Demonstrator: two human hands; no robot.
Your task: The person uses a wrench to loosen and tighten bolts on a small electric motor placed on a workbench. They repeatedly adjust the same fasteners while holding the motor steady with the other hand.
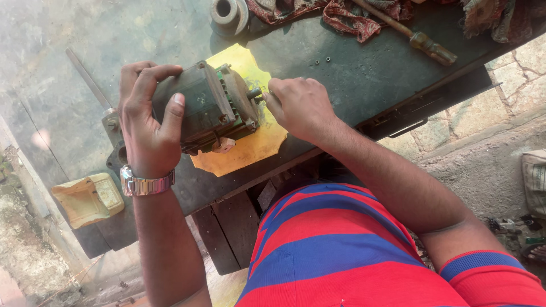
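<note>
The small electric motor (pixel 213 108) lies on its side on a yellow sheet (pixel 259 145), which is spread on the dark tabletop (pixel 352 68). The left hand (pixel 145 116) is clamped around the grey housing end of the motor, fingers curled over the top and the thumb pressed against its near face; a metal watch (pixel 145 183) sits on that wrist. At the motor's other end, where the short shaft (pixel 254 94) sticks out, the right hand (pixel 298 108) is closed, its fingertips pinched right at the shaft; whether it holds some small part there I cannot tell. A small pinkish tag (pixel 223 145) hangs off the motor's near side.

Beyond the motor, toward the far edge of the tabletop, lie a grey pulley (pixel 229 14), a patterned red cloth (pixel 347 17) and a wooden-handled tool (pixel 406 31). Well off the motor's housing end, past the left wrist, sits a cream plastic container (pixel 88 199).
</note>
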